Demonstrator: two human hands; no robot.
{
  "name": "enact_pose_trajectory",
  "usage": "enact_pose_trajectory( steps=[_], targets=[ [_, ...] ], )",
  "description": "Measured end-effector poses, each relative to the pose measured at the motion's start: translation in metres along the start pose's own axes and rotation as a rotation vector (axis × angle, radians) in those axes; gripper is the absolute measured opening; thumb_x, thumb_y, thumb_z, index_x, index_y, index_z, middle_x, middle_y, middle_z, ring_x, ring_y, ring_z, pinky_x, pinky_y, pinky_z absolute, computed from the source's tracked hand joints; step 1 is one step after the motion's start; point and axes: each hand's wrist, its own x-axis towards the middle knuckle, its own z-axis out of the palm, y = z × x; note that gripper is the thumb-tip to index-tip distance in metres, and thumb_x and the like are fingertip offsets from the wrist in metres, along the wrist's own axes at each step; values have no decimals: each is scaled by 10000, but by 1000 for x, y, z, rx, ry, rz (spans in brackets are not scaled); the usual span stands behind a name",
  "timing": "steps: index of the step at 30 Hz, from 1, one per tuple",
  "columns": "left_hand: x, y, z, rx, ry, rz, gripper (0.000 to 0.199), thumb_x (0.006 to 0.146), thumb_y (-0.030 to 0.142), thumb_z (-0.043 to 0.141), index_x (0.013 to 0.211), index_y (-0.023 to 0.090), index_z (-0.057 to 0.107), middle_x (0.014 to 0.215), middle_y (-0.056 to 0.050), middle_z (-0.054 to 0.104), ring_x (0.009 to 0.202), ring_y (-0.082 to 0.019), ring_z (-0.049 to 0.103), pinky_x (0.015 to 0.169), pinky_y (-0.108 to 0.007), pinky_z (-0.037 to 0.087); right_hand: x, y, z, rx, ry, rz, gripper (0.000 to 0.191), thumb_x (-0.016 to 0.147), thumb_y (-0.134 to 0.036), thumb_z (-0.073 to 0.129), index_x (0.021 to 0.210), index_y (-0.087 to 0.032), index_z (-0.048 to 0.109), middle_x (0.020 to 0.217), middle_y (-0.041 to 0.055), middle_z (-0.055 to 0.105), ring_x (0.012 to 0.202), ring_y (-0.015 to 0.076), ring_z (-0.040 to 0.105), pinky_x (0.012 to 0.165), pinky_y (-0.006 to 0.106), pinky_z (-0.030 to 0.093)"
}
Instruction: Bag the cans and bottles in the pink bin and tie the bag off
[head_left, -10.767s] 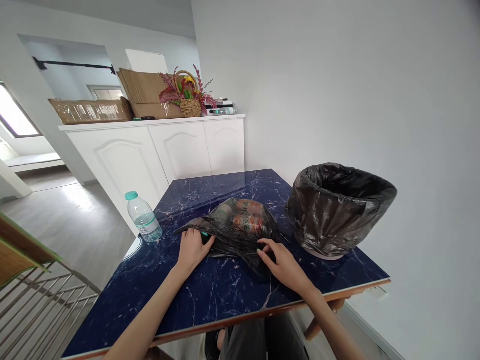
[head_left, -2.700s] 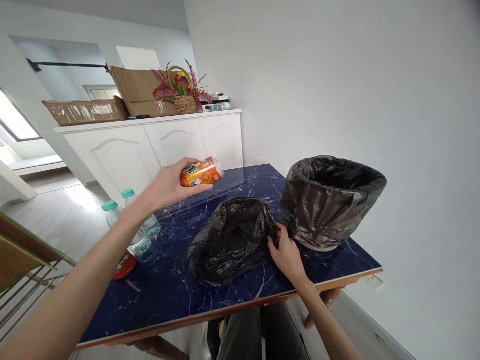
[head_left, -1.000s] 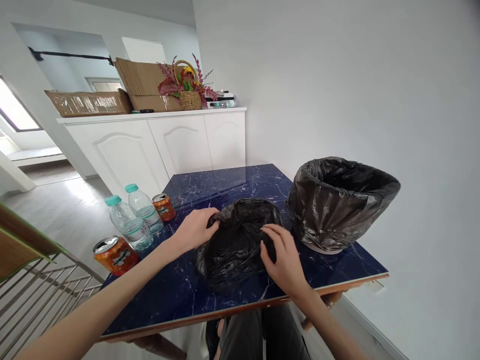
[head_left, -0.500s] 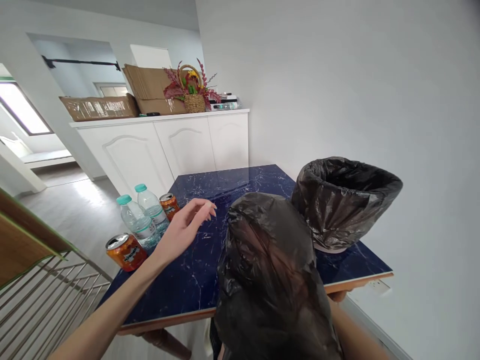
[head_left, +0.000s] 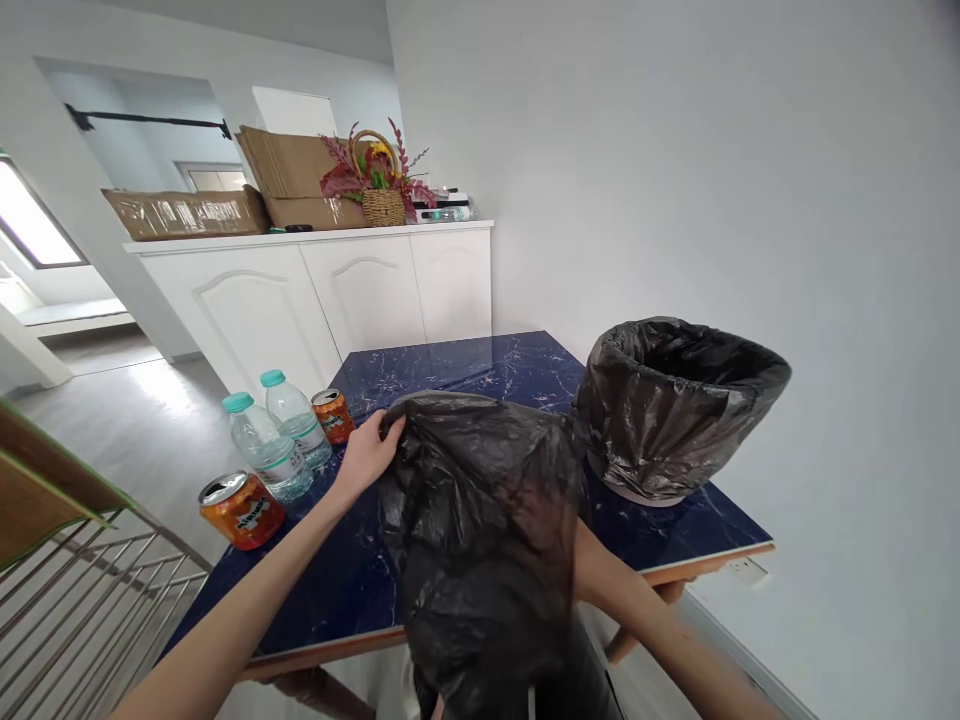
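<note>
I have the bag [head_left: 472,545] hanging at the near edge of the bench [head_left: 525,352], its upper part over the top and its lower part dropping below the edge. My left hand [head_left: 369,452] pinches its upper left rim; my right hand [head_left: 540,512] shows only dimly through the plastic, so I can't tell whether it grips anything, or whether it is inside the bag or behind it. I read the step in hand as working the bag with both hands. As I judge it, the next move calls for a firm left pinch and a slow right hand, since thin plastic snags easily. On the left, two bottles [head_left: 270,455] stand between the near can [head_left: 241,512] and the far can [head_left: 333,420]. A lined bin [head_left: 664,435] stands on the right. Farther off, a basket [head_left: 384,208] sits on the cabinet [head_left: 371,295].
</note>
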Motion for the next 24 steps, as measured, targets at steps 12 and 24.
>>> enact_pose_trajectory(
  steps=[12, 24],
  targets=[
    [-21, -27, 9, 150, -129, 444, 650, 1022, 588, 569, 1552, 218, 502, 1643, -141, 528, 1548, -323, 459, 1292, -494, 346, -15, -19, -41, 188, 181, 207, 464, 1135, -345, 406, 1575, -241, 512, 1613, 102, 564, 1500, 245, 532, 1239, 455, 488],
    [-46, -59, 38, 342, -464, 584, 1034, 944, 827, 537, 1748, 297, 159, 1796, -107, 203, 1665, -377, 184, 1345, -640, 100, -8, -45, -21, -218, -359, 446, 718, 1072, -536, 551, 1478, 52, 619, 1477, 365, 607, 1432, 487, 571, 1239, 644, 394]
  ],
)
